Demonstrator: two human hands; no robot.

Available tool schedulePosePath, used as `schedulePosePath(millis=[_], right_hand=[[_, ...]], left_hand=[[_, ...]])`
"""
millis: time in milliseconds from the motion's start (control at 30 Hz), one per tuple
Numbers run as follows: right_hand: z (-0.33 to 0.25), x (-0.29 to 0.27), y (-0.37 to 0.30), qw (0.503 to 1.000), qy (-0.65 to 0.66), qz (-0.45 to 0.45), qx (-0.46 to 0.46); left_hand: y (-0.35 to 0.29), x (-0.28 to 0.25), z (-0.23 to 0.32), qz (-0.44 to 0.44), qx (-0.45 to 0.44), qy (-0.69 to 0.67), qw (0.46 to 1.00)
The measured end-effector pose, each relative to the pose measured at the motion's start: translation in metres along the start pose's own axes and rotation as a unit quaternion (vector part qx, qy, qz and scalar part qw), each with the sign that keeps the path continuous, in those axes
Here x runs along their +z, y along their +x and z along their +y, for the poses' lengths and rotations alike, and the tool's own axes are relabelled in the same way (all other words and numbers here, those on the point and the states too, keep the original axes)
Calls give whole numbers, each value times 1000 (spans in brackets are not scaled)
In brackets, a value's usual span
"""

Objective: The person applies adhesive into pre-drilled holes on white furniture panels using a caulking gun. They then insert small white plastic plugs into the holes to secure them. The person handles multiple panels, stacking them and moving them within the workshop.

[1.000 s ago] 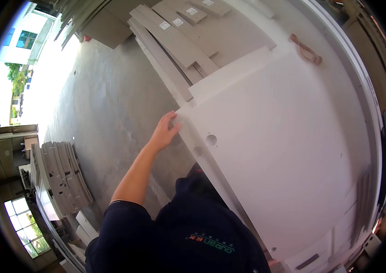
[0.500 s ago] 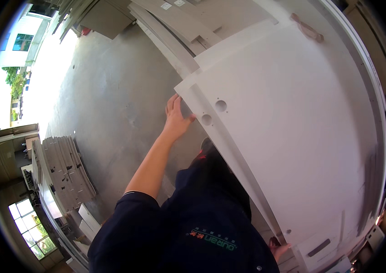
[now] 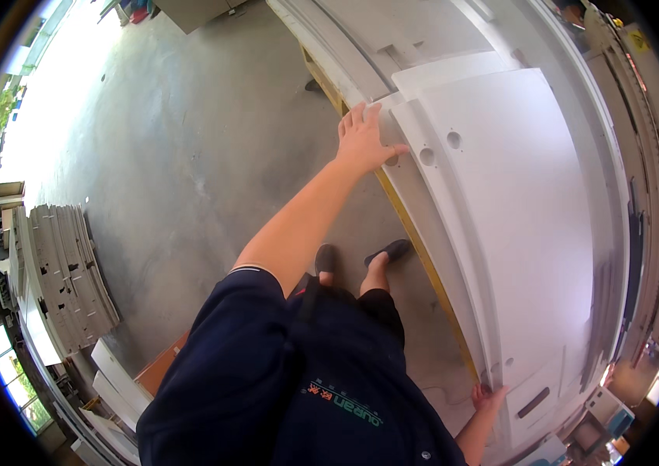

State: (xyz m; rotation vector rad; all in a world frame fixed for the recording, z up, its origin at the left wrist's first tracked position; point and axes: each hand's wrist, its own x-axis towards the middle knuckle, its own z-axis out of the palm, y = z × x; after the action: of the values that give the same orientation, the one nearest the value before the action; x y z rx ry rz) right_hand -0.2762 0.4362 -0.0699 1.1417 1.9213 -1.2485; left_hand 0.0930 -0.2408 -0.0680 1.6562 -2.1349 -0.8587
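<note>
White panels (image 3: 531, 202) lie stacked on a table to my right, shifted slightly out of line with each other. Round holes (image 3: 426, 157) and a dark slot (image 3: 533, 402) are cut in them. My left hand (image 3: 362, 141) rests at the far corner of the stack, its fingers spread and its thumb beside a hole at the edge. My right hand (image 3: 489, 398) touches the near end of the same long edge. Its thumb and fingers are spread apart, the fingertips partly hidden.
A yellow edge (image 3: 423, 256) runs along the table side next to my legs. A machine with a long beige beam (image 3: 655, 155) stands beyond the panels. Stacked grey boards (image 3: 73, 272) are at the left, and more white boards (image 3: 120, 380) lean nearby.
The view has shifted, showing more of my legs and the table's yellow edge. My left hand is now spread at the stack's corner, and more of my right hand shows.
</note>
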Motion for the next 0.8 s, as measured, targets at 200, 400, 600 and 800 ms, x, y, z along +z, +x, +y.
schedulePosePath(millis=[200,400,600,800], right_hand=[[12,25,-30,997,59,-21,-45],[-5,12,-16,991,-47,45,-119],[-92,166,-139,809,-291,138,-492],[-159,428,-278,559,-376,-206,-710]], left_hand=[[-39,-7,-28,-33,-61,-93,993],[-103,50,19,-85,-127,-464,873],[-127,83,39,-20,-223,-591,775],[-123,83,57,34,-253,-565,784]])
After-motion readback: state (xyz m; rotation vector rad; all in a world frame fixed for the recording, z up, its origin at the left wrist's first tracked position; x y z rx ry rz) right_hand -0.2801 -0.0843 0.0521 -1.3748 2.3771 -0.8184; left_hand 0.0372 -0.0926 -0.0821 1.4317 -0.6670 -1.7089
